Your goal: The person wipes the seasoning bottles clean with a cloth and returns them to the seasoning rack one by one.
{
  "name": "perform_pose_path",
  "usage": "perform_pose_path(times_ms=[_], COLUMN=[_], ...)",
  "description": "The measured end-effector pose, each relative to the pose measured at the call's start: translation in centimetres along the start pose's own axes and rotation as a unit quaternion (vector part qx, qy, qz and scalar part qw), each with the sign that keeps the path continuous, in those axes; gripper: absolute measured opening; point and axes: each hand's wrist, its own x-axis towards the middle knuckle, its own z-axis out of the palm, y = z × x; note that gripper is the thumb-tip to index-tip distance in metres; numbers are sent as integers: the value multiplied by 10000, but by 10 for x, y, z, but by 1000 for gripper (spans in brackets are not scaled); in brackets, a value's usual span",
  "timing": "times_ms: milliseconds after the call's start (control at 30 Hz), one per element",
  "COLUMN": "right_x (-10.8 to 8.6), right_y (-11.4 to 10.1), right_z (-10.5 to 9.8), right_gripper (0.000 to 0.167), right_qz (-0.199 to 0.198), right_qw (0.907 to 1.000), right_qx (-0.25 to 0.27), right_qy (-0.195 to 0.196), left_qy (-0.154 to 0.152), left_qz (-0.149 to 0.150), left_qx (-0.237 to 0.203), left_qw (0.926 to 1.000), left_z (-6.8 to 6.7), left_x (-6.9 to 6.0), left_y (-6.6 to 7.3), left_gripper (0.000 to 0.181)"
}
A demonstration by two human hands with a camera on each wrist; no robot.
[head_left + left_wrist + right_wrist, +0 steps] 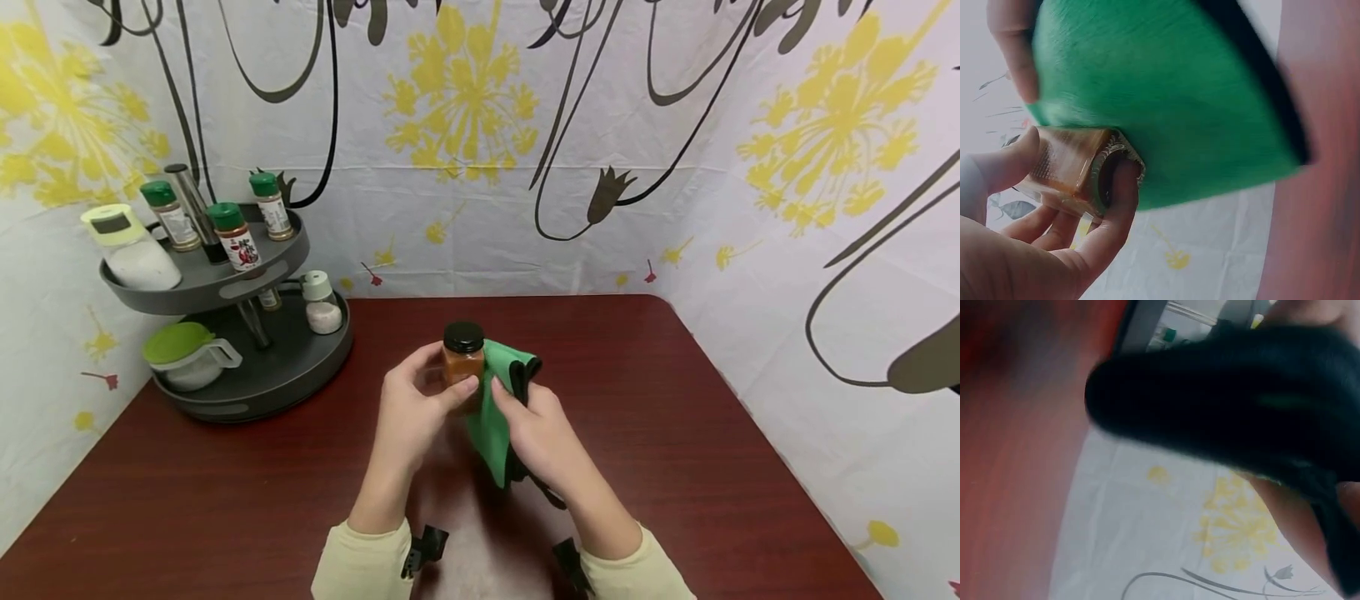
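Above the middle of the table, my left hand (405, 412) grips a small square jar (462, 362) with a black lid and orange-brown contents. In the left wrist view the jar (1066, 159) is held between the thumb and fingers, one finger lying at its base end. My right hand (549, 433) pinches a folded green cloth (491, 437) with black edging, which touches or nearly touches the jar's right side. The cloth (1166, 94) spreads behind the jar in the left wrist view. Its dark side (1210, 400) hides most of the right hand in the right wrist view.
A two-tier grey rack (330, 362) stands at the table's back left. On it are green-capped spice bottles (240, 242), a white-capped shaker (322, 308), a tilted pale-lidded container (142, 258) and a green-lidded pot (183, 354). A patterned cloth wall (465, 242) borders the dark red table (622, 358).
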Motion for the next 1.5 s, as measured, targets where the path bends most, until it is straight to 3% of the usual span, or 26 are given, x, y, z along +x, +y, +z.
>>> perform_pose_path(times_ms=[133, 300, 367, 433, 600, 800, 900, 1067, 1233, 1333, 1500], right_x=[-4, -10, -11, -10, -7, -1, 1, -1, -8, -10, -9], right_y=[-11, -14, -11, -6, 8, 14, 8, -6, -9, -5, 8], right_z=[-5, -4, -1, 2, 10, 9, 7, 4, 5, 10, 18], right_gripper=[42, 42, 41, 40, 38, 38, 36, 35, 37, 38, 35], right_qz=[-511, -1089, -1152, -1075, -586, 77, 168, -345, -1240, -1368, -1008], right_qw=[9949, 9760, 9766, 9829, 9972, 9987, 9987, 9978, 9785, 9775, 9892], right_qx=[664, 1516, 1450, 1176, 310, -421, -456, 201, 1197, 1193, 649], right_qy=[560, 1121, 1093, 927, 338, -281, -159, 531, 1137, 1073, 848], left_qy=[-119, -202, -161, -86, 84, 149, 74, 3, -46, -1, 109], left_qz=[-6, -41, -11, 24, 28, -28, -16, 29, 58, 133, 130], left_qx=[13, -64, -68, -63, -34, -44, -35, -99, -163, -129, -92], left_qw=[9999, 9998, 9998, 9999, 10000, 9999, 10000, 9999, 9998, 9998, 9998], left_z=[3, 5, 5, 4, 0, -4, -2, 1, 3, 4, 4], left_x=[-1, -2, -3, -3, -3, -1, 0, 1, 0, -2, 0], left_y=[-3, -5, -5, -4, -2, 0, -2, -6, -8, -6, -1], left_gripper=[51, 49, 49, 49, 50, 53, 53, 52, 50, 49, 48])
